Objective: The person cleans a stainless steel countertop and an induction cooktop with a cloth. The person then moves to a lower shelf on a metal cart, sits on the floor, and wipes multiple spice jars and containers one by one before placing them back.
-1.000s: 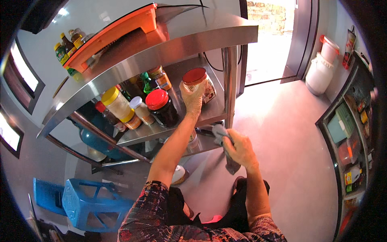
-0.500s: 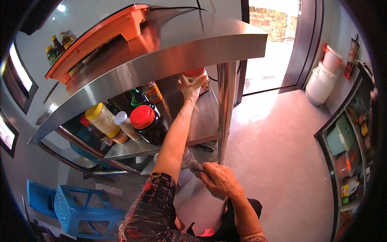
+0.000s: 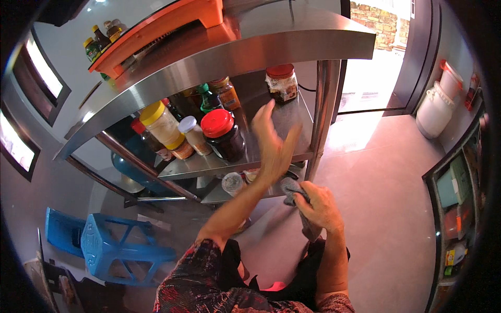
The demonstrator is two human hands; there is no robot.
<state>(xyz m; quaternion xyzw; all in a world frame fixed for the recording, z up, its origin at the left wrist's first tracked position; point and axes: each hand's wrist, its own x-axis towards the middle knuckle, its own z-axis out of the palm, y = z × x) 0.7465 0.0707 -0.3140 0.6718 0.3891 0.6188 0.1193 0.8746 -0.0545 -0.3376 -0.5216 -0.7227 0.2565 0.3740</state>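
Observation:
My left hand (image 3: 272,141) hangs open and blurred over the middle steel shelf (image 3: 292,122), holding nothing. A red-lidded jar of dark brown food (image 3: 281,82) stands alone at the back right of that shelf, beyond my fingers. Just left of my hand stands a dark jar with a wide red lid (image 3: 223,133). My right hand (image 3: 319,206) is lower, at the shelf's front right corner, gripping a crumpled grey cloth (image 3: 293,191).
Left on the shelf stand a yellow-lidded jar (image 3: 160,124), a white-capped bottle (image 3: 194,134) and several bottles behind. An orange tray (image 3: 156,31) lies on the top shelf. A blue plastic stool (image 3: 117,250) lies on the floor, a white container (image 3: 443,101) by the doorway.
My left hand set the red-lidded jar at the back right of the shelf, let go and drew back open. My right hand with the cloth rose toward the shelf corner.

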